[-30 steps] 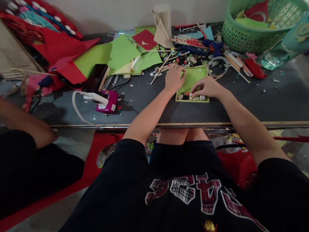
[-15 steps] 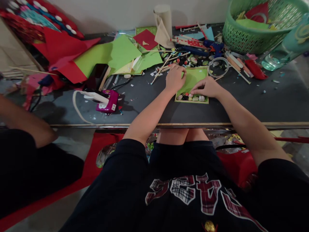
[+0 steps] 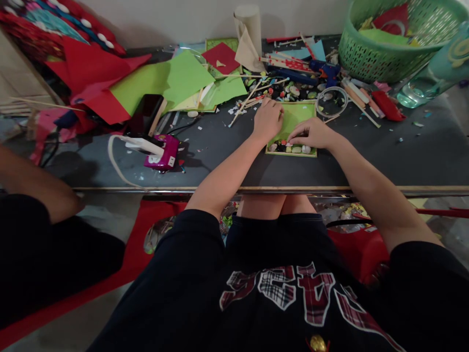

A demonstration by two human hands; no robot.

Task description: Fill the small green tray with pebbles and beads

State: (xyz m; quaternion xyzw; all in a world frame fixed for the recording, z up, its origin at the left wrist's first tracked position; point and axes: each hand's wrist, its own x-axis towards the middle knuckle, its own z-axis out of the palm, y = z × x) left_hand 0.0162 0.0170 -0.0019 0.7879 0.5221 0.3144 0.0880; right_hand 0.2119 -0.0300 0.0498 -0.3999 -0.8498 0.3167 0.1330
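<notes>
A shallow green tray (image 3: 268,152) with a pale rim lies on the dark table in front of me. Several small stones (image 3: 296,149), white, black, red and greenish, line its near edge. My left hand (image 3: 269,117) rests at the tray's upper left side, fingers curled; whether it grips anything is hidden. With fingertips together, my right hand (image 3: 311,133) reaches over the right rim and touches the row of stones; anything between its fingertips is too small to make out.
Green paper (image 3: 186,78), sticks and a pile of stones (image 3: 293,90) lie behind the tray. A tape roll (image 3: 331,101), green basket (image 3: 388,58) and clear bottle (image 3: 421,88) stand right. Left are a phone (image 3: 146,115), purple socket block (image 3: 163,154) and another person's arm (image 3: 40,186).
Both hands stay at nearly the same places on the tray. The camera view has shifted slightly, and the person's arm at the left sits a little further left.
</notes>
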